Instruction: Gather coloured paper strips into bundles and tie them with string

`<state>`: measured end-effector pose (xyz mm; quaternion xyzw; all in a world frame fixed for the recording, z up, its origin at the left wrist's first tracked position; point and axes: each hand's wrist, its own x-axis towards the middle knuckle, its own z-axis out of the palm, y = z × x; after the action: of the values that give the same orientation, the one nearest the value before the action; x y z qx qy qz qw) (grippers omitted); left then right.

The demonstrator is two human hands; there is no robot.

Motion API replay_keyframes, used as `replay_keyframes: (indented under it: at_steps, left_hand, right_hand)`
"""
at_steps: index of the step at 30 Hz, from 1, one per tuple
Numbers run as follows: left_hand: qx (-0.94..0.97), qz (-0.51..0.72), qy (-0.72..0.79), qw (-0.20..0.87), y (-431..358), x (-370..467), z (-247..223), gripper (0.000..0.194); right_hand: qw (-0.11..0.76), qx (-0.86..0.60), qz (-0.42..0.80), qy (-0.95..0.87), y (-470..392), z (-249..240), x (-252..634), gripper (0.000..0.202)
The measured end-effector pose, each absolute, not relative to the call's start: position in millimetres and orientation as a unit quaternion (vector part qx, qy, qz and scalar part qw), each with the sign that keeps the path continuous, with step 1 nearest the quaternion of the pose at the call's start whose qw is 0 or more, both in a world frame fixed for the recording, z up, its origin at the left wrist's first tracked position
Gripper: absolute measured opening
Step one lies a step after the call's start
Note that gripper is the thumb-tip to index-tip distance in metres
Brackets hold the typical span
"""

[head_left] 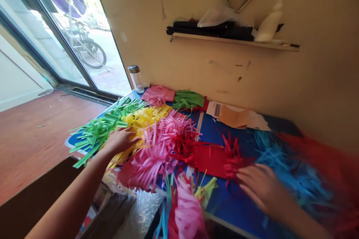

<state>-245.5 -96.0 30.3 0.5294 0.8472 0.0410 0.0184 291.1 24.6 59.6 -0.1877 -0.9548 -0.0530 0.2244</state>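
below a capped bottle [136,80], lower-frame fringed paper [211,159] is being touched by loosely bent left hand [121,140] and right hand [259,186], grips unclear.

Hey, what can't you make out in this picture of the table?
All in the head view:
Right hand: blur hides whether its fingers hold or only touch the red paper.
Far-right red strips: smeared by blur, cut off by the right edge.
Near pink bundle: lower end cut off by the bottom edge.
Print on white paper: too small; brown paper covers part.

Yellow fringe [144,117], red sheet [211,159], blurred fringe [338,169] seemingly red
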Motion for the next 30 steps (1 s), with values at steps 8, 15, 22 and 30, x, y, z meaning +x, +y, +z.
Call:
replay_keyframes:
  at_steps: [8, 15, 22, 30]
  left_hand:
    - [0.581, 0.009, 0.810, -0.081, -51, -264, 48, 0.033]
    - [0.687, -0.051, 0.722, -0.062, -31, -269, 37, 0.030]
    - [0.685, -0.074, 0.722, -0.062, -25, -277, 46, 0.031]
    - [0.709, -0.082, 0.701, 0.000, -30, -303, 74, 0.025]
  right_hand:
    - [0.218, -0.114, 0.042, -0.968, 7, 61, 224, 0.019]
    - [0.211, -0.110, 0.084, -0.968, -5, 55, 228, 0.021]
    - [0.233, -0.111, 0.094, -0.961, -10, 49, 235, 0.021]
    - [0.230, -0.128, 0.083, -0.961, -14, 32, 252, 0.020]
